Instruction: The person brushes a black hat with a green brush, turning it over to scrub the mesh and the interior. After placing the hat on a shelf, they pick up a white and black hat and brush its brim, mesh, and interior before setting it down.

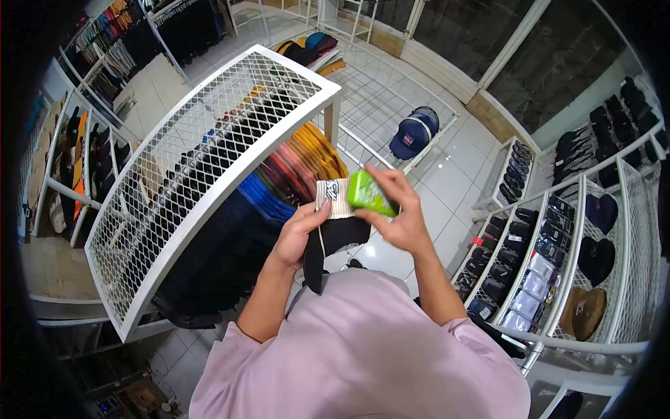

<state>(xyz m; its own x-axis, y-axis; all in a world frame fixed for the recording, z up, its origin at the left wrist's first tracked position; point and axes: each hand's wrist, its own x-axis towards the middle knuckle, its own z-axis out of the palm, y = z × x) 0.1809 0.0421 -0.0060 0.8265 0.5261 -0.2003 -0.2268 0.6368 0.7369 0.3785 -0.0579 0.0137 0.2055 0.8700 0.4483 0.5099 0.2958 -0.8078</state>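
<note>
My left hand [299,234] is closed on a black piece with a cream striped panel [333,190], which bears dark lettering. A narrow black flap [313,264] with a pale edge hangs from it below my fingers. The frame does not settle what kind of article it is. In my right hand [403,209] is a bright green box-shaped object [368,193] with paler markings, gripped between thumb and fingers. It touches or nearly touches the right side of the striped panel. Both things are in front of my chest, and blur hides the print on the green one.
Left of my hands stands a white mesh-topped rack [209,167] with coloured garments [307,162] hanging under it. Navy caps [414,133] sit on a low wire stand ahead. To the right, white shelves hold packaged goods [536,269] and hats [595,260].
</note>
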